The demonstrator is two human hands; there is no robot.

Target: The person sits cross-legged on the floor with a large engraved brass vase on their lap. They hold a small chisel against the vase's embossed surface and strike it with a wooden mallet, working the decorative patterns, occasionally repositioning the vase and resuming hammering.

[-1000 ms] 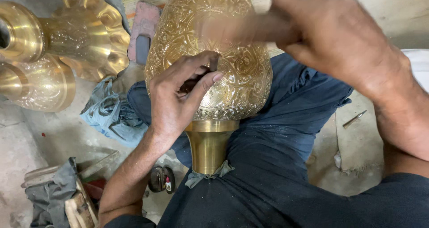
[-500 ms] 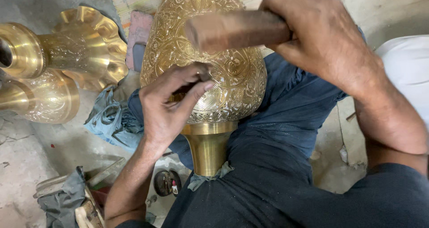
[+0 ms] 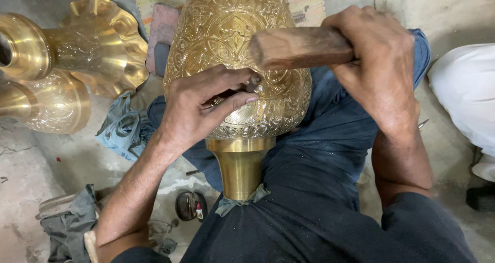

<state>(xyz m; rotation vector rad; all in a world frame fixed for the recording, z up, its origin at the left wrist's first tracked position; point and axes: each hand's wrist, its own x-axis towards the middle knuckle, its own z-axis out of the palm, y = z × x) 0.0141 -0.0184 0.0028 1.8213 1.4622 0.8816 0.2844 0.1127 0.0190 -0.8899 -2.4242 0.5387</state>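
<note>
- A big engraved brass vase [image 3: 234, 62] is laid across the lap, its plain neck [image 3: 240, 167] pointed toward the body, so the patterned belly is kept face-up and steady between the legs.
- The left hand [image 3: 198, 106] is rested on the belly of the vase, and a thin punch or chisel [image 3: 252, 81] looks to be pinched between thumb and fingers [image 3: 234, 100]. The fingers are curled nearly closed around it; only the tip of the tool can be made out, so the grip itself is half guessed.
- A wooden mallet [image 3: 301, 47] is gripped in the right hand [image 3: 376, 67], fist wrapped tight around it. The head is held just above and beside the left fingers, lined up with the tool's top end, probably so the blow lands square.
- The heel of the left hand is braced on the metal, likely to stop the tool skating over the curve.
- More brass pieces [image 3: 67, 62] with flared, ruffled rims are parked on the floor [image 3: 31, 160] to the left, well apart from the work.
- A crumpled blue cloth [image 3: 121, 129] is left beside the knee, and a small dark round tin [image 3: 190, 205] sits near the neck of the vase.
</note>
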